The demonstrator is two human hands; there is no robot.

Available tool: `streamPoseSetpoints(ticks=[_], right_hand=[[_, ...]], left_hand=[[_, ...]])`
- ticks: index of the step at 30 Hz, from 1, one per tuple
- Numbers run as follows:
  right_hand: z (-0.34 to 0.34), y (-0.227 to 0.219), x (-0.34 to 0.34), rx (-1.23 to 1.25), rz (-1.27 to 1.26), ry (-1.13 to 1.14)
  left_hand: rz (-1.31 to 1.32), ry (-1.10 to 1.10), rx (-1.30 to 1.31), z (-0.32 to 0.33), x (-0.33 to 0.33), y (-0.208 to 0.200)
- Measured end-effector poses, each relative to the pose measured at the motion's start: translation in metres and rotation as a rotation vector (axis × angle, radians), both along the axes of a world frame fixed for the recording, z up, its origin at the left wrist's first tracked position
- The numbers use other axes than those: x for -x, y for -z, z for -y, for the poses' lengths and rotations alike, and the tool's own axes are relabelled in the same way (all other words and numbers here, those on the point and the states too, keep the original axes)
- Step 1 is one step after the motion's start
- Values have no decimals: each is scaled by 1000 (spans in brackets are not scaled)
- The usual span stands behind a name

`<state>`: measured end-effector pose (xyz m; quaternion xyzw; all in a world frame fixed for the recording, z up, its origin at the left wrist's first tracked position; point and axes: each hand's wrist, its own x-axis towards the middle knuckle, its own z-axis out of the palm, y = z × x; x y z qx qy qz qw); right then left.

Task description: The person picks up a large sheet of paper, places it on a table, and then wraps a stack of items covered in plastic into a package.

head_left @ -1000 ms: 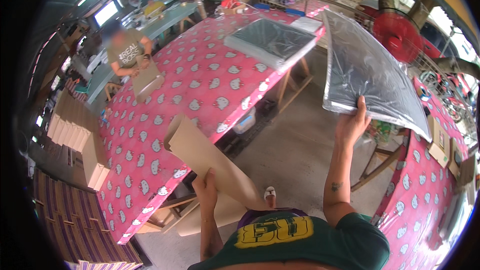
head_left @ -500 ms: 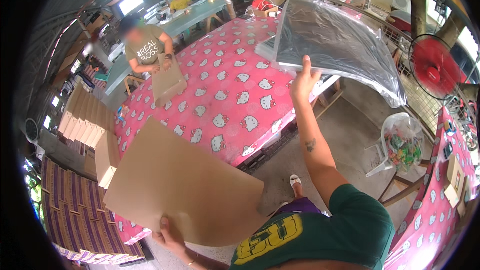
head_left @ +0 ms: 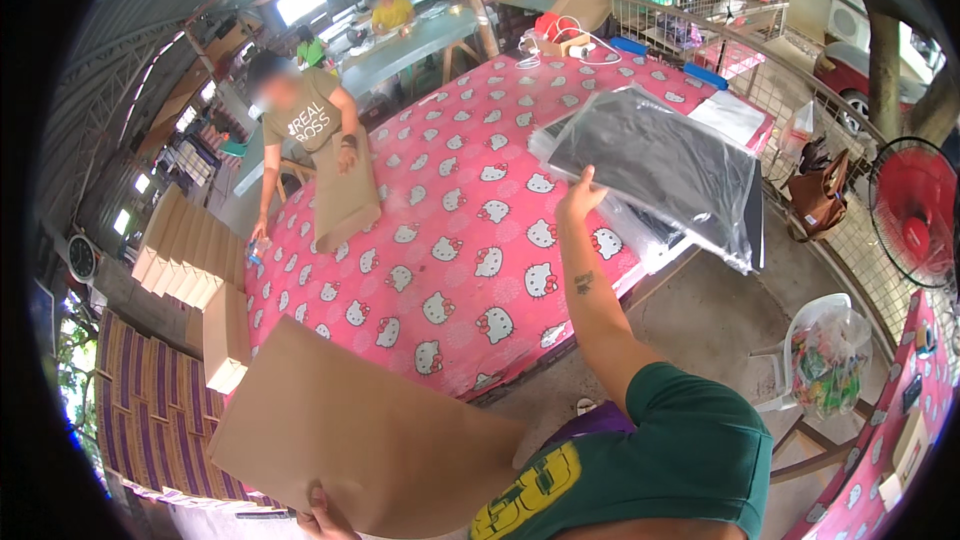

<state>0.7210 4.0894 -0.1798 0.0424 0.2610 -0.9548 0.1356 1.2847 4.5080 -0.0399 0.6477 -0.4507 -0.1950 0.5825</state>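
Observation:
My left hand (head_left: 325, 517), thumb on top and fingers beneath, grips the near edge of a large brown paper sheet (head_left: 360, 430), which bows slightly in front of me. My right arm is stretched forward. Its hand (head_left: 582, 197) pinches the near left edge of a black sheet in clear plastic (head_left: 660, 155). That sheet lies tilted just over or on a pile of similar plastic-covered sheets (head_left: 640, 240) at the table's right end; whether it touches them all along, I cannot tell. The pink patterned tabletop (head_left: 450, 250) spreads between my hands.
Across the table a co-worker (head_left: 310, 130) holds a folded brown sheet (head_left: 345, 195) and reaches to a small blue item (head_left: 256, 252). Stacked cartons (head_left: 165, 420) stand at the left. A white chair (head_left: 790, 380) with a filled plastic bag and a red fan (head_left: 912, 220) are at the right.
My right hand has lowered the plastic-covered black sheet toward the pile. My left hand keeps the brown sheet, now lower in view. The co-worker's arm has gone out to the small blue item.

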Motion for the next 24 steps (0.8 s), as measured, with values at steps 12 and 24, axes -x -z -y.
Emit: streamPoseSetpoints(ticks=[12,24], right_hand=[[-149,24,26,-735,-848,-811],[-300,98,318,-1755,-492,-83]], left_hand=[[35,35,-101,19,56,-25],[202,-167,-373,76,79,-37]])
